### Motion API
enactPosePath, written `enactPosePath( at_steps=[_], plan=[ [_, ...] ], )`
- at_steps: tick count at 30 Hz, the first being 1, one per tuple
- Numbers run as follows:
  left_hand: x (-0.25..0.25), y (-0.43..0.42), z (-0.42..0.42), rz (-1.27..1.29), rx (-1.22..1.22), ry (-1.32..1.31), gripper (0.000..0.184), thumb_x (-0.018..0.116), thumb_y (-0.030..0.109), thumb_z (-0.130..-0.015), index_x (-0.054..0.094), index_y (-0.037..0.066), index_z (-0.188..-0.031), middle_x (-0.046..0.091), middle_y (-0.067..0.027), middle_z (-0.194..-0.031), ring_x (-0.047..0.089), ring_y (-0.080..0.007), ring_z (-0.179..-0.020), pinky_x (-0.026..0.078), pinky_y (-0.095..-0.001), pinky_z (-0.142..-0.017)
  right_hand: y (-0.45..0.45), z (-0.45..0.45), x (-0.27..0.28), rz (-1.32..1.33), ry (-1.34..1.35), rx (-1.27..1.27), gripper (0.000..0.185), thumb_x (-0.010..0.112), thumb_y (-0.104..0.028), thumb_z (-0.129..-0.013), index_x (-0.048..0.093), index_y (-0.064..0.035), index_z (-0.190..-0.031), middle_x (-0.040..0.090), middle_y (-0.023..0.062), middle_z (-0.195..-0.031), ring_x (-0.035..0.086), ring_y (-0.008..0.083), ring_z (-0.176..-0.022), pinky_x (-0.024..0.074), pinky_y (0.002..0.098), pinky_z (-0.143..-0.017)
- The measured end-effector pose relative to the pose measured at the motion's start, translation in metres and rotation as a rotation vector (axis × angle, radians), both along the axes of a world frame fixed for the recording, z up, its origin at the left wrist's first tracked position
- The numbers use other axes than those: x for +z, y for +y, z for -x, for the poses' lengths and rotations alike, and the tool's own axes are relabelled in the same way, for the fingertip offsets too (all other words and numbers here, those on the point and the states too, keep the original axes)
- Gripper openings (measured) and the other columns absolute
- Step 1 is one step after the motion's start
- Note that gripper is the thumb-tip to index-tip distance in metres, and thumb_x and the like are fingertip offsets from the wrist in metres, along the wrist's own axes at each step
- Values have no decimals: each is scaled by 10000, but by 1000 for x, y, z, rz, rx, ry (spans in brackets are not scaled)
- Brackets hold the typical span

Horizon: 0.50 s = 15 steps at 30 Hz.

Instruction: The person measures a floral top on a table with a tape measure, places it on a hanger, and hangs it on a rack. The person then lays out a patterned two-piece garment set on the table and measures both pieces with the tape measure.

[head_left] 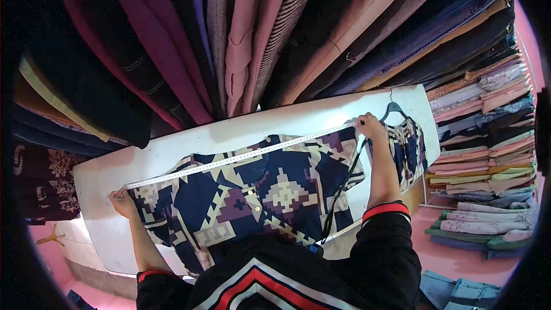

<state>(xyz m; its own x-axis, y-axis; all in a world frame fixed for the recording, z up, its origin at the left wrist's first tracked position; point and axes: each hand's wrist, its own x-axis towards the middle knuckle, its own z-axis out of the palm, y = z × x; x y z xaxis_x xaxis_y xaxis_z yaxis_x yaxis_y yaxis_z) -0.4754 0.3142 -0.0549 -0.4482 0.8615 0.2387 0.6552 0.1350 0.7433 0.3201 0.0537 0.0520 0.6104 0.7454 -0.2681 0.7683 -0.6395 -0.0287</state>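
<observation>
A white tape measure is stretched taut across the upper part of a patterned shirt in navy, cream and purple. My left hand pinches one end at the shirt's left edge. At the upper right edge, my right hand is closed on the other end. The shirt lies spread on a white board, its lower part hidden by my head and clothing. Beyond my right forearm lies a similarly patterned garment on a black hanger. A dark strap crosses the shirt's right side.
Hanging trousers and other clothes crowd the far side, just above the board. Folded clothes are stacked on the right, with folded jeans at the lower right. A dark floral cloth hangs at the left.
</observation>
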Motion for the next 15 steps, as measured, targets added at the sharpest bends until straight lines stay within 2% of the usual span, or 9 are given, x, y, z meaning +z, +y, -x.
enactPosePath(
  at_steps=[4,15],
  plan=[
    [-3,1,4,17,12,8,301,700,159,-800,437,48,-895,656,-80,-809,586,-133,-728,462,-251,-724,-3,-5,-10,-43,25,10,250,644,-316,-774,678,-128,-936,576,161,-1035,559,327,-1008,480,414,-844],
    [-1,5,7,80,21,103,309,703,173,-786,441,50,-893,683,-86,-837,595,-152,-730,469,-273,-724,-4,9,-4,-141,2,-14,203,664,-280,-754,681,-118,-875,584,167,-971,585,334,-928,482,416,-808]
  ],
)
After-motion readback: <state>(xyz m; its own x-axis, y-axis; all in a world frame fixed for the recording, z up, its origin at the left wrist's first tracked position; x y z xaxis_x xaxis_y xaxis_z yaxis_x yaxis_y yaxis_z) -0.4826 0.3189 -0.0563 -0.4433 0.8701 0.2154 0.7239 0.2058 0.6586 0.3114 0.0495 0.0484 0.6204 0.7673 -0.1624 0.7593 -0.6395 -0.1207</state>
